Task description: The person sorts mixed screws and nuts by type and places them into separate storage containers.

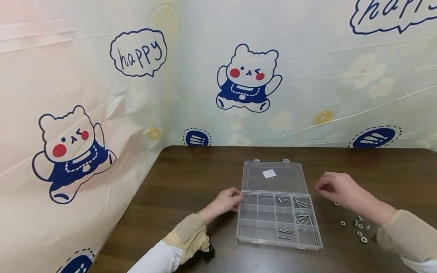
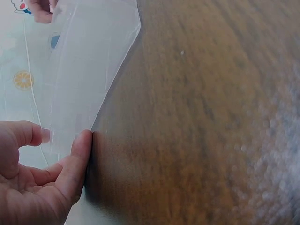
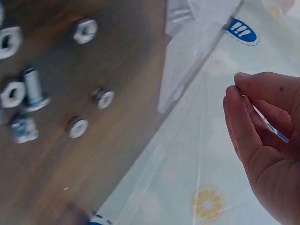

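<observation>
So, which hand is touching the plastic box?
The left hand, which holds the box by its left edge; the right hand is apart from it, off to the right.

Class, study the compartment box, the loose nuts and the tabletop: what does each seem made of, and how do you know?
Compartment box: probably hard plastic, clear and smooth; brown shows through it.
Loose nuts: metal, likely steel or plated, judging by their silvery shine.
Tabletop: wood or wood-look laminate, faintly glossy; dark brown streaks suggest grain.

Soft light, glare on tabletop (image 2: 274,164) (left wrist view), blurry right-wrist view
</observation>
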Action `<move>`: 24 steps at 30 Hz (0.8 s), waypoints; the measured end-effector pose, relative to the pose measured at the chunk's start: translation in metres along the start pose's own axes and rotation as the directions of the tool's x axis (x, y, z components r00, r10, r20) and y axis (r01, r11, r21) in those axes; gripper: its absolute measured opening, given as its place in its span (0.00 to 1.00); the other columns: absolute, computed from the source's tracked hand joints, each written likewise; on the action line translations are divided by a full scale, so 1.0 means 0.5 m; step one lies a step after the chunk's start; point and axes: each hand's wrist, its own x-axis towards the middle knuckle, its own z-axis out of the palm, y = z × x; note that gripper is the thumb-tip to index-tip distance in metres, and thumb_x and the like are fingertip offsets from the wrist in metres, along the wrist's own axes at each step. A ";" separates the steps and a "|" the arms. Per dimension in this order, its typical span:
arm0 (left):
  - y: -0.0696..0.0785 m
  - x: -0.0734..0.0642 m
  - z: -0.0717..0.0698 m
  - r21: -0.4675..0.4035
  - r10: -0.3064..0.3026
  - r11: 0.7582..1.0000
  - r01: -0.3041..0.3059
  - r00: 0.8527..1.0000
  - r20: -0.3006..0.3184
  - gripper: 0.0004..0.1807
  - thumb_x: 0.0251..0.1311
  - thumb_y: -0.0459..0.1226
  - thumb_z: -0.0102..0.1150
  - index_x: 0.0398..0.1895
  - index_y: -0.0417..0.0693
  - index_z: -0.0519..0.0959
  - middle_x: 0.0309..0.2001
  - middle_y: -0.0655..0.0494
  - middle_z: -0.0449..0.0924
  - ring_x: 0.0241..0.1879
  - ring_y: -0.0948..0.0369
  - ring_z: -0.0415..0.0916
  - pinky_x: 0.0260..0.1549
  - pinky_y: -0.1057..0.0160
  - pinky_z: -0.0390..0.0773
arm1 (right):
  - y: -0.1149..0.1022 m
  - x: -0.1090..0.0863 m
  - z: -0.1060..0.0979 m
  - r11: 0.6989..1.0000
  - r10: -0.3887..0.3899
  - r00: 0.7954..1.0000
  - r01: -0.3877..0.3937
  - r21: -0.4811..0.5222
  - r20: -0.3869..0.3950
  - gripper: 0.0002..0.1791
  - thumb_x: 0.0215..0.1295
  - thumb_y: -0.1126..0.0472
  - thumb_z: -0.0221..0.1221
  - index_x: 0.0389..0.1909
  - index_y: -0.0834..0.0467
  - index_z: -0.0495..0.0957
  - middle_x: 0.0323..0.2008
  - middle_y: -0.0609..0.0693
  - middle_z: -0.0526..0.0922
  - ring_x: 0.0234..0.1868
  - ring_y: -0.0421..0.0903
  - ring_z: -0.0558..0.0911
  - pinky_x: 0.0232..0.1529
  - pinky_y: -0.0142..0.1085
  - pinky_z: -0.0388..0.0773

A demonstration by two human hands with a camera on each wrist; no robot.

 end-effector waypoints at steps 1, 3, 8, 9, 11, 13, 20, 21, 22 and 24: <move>0.000 0.000 0.000 -0.001 0.000 1.000 0.000 1.000 0.000 0.11 0.59 0.33 0.49 0.39 0.29 0.71 0.24 0.53 0.71 0.21 0.64 0.71 0.26 0.63 0.82 | -0.005 0.004 -0.001 1.000 -0.005 1.000 0.005 0.005 -0.003 0.07 0.44 0.72 0.66 0.23 0.58 0.81 0.25 0.42 0.77 0.25 0.37 0.74 0.23 0.30 0.75; 0.000 0.000 0.000 0.000 0.000 1.000 0.000 1.000 -0.001 0.11 0.59 0.33 0.49 0.39 0.30 0.71 0.24 0.52 0.71 0.21 0.64 0.71 0.26 0.63 0.82 | -0.014 0.012 0.000 1.000 -0.024 1.000 0.024 0.017 -0.009 0.07 0.44 0.72 0.66 0.23 0.58 0.81 0.25 0.42 0.77 0.25 0.37 0.73 0.23 0.31 0.75; -0.002 0.000 0.000 0.007 -0.004 1.000 0.004 1.000 0.002 0.11 0.60 0.33 0.49 0.39 0.30 0.71 0.25 0.51 0.71 0.22 0.63 0.71 0.26 0.63 0.82 | -0.034 0.029 0.005 0.999 -0.043 0.999 0.043 0.032 -0.004 0.08 0.44 0.73 0.66 0.23 0.57 0.81 0.25 0.42 0.76 0.25 0.36 0.73 0.24 0.30 0.76; -0.002 0.000 0.000 0.008 -0.004 1.000 0.004 1.000 0.003 0.12 0.60 0.33 0.49 0.40 0.30 0.71 0.25 0.51 0.71 0.22 0.63 0.71 0.26 0.63 0.82 | -0.037 0.032 0.006 0.998 -0.049 0.999 0.049 0.030 -0.003 0.08 0.44 0.73 0.66 0.23 0.58 0.81 0.24 0.42 0.76 0.25 0.36 0.73 0.24 0.30 0.76; -0.001 -0.001 0.000 0.010 -0.004 1.000 0.004 1.000 0.005 0.12 0.60 0.33 0.49 0.40 0.30 0.71 0.25 0.51 0.71 0.22 0.63 0.72 0.26 0.62 0.82 | -0.044 0.040 0.008 0.997 -0.064 0.998 0.064 0.036 0.007 0.08 0.44 0.73 0.66 0.23 0.57 0.81 0.24 0.42 0.75 0.25 0.36 0.73 0.24 0.30 0.76; 0.000 -0.002 0.000 0.010 -0.006 1.000 0.006 1.000 0.007 0.12 0.60 0.33 0.49 0.40 0.29 0.71 0.25 0.51 0.71 0.23 0.63 0.71 0.27 0.62 0.82 | -0.051 0.048 0.009 0.995 -0.087 0.996 0.086 0.048 0.022 0.08 0.44 0.73 0.66 0.23 0.58 0.81 0.24 0.42 0.76 0.25 0.37 0.74 0.24 0.30 0.76; 0.003 -0.003 -0.001 0.013 -0.015 1.000 0.015 1.000 0.007 0.12 0.60 0.33 0.49 0.40 0.29 0.71 0.26 0.51 0.71 0.23 0.63 0.71 0.27 0.62 0.82 | -0.067 0.076 0.032 0.984 -0.162 0.980 0.150 0.098 0.118 0.06 0.46 0.73 0.65 0.25 0.60 0.82 0.24 0.43 0.75 0.26 0.37 0.74 0.25 0.30 0.77; 0.003 -0.002 -0.001 0.010 -0.017 1.000 0.017 1.000 0.006 0.11 0.60 0.33 0.49 0.40 0.30 0.71 0.26 0.51 0.71 0.23 0.63 0.71 0.27 0.62 0.82 | -0.068 0.079 0.039 0.981 -0.176 0.976 0.163 0.106 0.132 0.06 0.46 0.73 0.65 0.25 0.61 0.82 0.24 0.44 0.75 0.26 0.38 0.74 0.25 0.29 0.77; 0.002 -0.002 0.000 0.009 -0.017 1.000 0.017 1.000 0.005 0.11 0.60 0.33 0.49 0.40 0.30 0.71 0.26 0.51 0.71 0.23 0.63 0.71 0.26 0.62 0.82 | -0.068 0.082 0.046 0.978 -0.192 0.971 0.177 0.110 0.140 0.06 0.46 0.73 0.64 0.25 0.61 0.81 0.24 0.44 0.76 0.26 0.38 0.75 0.25 0.30 0.77; 0.001 -0.001 0.000 0.005 -0.015 1.000 0.015 1.000 0.006 0.12 0.60 0.33 0.49 0.40 0.30 0.71 0.26 0.51 0.71 0.23 0.63 0.71 0.26 0.62 0.82 | -0.068 0.087 0.059 0.974 -0.211 0.965 0.193 0.122 0.157 0.06 0.46 0.74 0.64 0.25 0.62 0.81 0.24 0.45 0.76 0.26 0.38 0.75 0.25 0.29 0.77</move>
